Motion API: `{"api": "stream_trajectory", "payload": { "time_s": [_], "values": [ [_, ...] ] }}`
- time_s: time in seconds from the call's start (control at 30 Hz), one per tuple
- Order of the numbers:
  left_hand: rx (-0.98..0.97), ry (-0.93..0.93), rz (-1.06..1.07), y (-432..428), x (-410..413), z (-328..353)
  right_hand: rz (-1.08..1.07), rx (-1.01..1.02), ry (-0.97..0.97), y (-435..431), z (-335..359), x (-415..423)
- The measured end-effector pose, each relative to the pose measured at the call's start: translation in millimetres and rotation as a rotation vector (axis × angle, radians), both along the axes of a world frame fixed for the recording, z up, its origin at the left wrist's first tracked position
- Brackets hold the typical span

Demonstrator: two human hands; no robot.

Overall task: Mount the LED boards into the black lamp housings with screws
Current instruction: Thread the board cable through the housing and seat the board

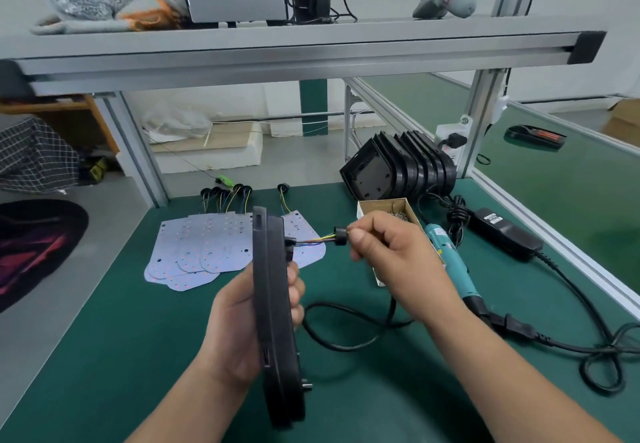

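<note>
My left hand (242,318) grips a black lamp housing (275,318), held on edge above the green table. Coloured wires come out of the housing's right side and end in a black grommet (340,235). My right hand (388,252) pinches that grommet, the wires stretched between it and the housing. Several white LED boards (204,248) with wired grommets lie fanned on the table behind the housing. A row of black housings (401,169) leans at the back right. An open cardboard box of screws (394,212) sits behind my right hand. A teal electric screwdriver (453,262) lies beside it.
The screwdriver's black cable (349,338) loops across the table, and a black power adapter (502,231) lies at right. An aluminium frame with a shelf (277,48) spans overhead. The table's left edge drops to the floor.
</note>
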State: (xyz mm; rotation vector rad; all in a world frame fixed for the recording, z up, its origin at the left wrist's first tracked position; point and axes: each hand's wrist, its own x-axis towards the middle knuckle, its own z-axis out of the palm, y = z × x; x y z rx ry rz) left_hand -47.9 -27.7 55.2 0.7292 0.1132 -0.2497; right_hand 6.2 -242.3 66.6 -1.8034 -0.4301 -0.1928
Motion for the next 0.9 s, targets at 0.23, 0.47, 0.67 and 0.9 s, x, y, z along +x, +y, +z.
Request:
{"api": "stream_trajectory", "payload": {
  "time_s": [0.23, 0.47, 0.67, 0.9],
  "values": [
    [0.036, -0.086, -0.123, 7.2, -3.2, -5.9, 0.121, 0.022, 0.015, -0.2, -9.5, -1.9],
    [-0.051, -0.175, -0.212, 5.9, 4.5, -15.4, 0.256, 0.118, 0.114, 1.0, -5.4, -4.3],
    [0.045, -0.152, -0.147, 4.8, 2.7, -20.8, 0.385, 0.199, 0.190, 7.0, -8.1, -7.8],
    [0.062, -0.186, -0.153, 7.2, 4.2, -16.0, 0.284, 0.069, 0.183, 6.1, -9.9, -8.2]
  ]
}}
